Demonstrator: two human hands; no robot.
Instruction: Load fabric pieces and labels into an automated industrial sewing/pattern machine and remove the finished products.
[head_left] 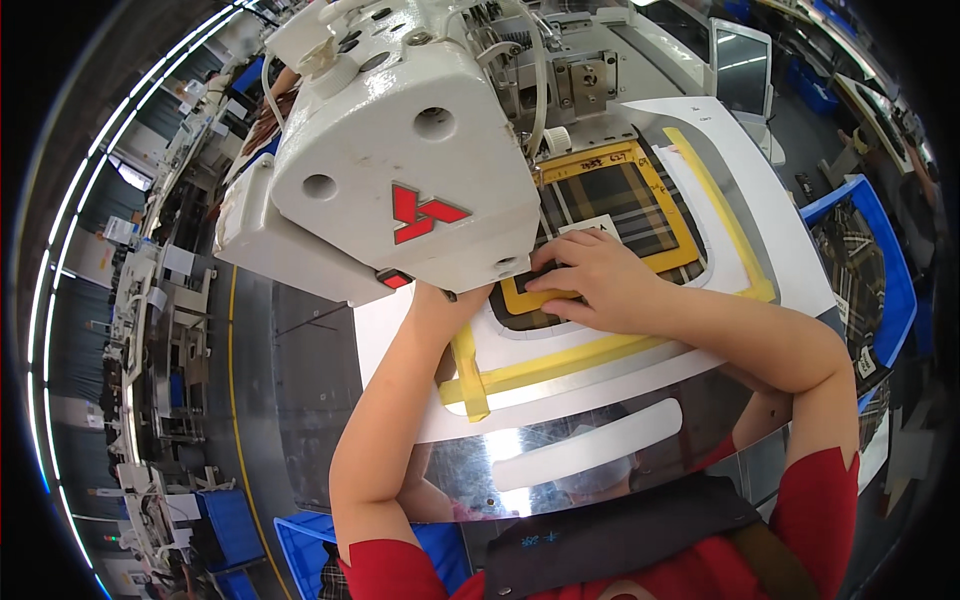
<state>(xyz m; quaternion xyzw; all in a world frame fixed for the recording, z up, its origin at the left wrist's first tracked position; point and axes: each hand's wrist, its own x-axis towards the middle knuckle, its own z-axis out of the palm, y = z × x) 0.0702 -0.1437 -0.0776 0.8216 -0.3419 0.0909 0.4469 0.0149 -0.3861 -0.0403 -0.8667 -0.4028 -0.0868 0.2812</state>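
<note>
A large white sewing machine head [360, 150] overhangs a yellow frame [678, 232] on dark plaid fabric [610, 205], with a small pale label on the fabric. My right hand [590, 275] rests over the frame's near-left part, fingers curved and apart. My left hand [448, 305] reaches under the machine head, its fingers hidden behind it. Both sit on a white board [530, 405] edged with strips of yellow tape [470, 365].
A polished metal table edge [730, 410] runs along my front. A blue bin of plaid pieces [890, 300] stands at right, another blue bin [305, 550] at lower left. A floor aisle [255, 420] and other workstations [170, 400] are at left; a person's arm [282, 85] shows behind the machine.
</note>
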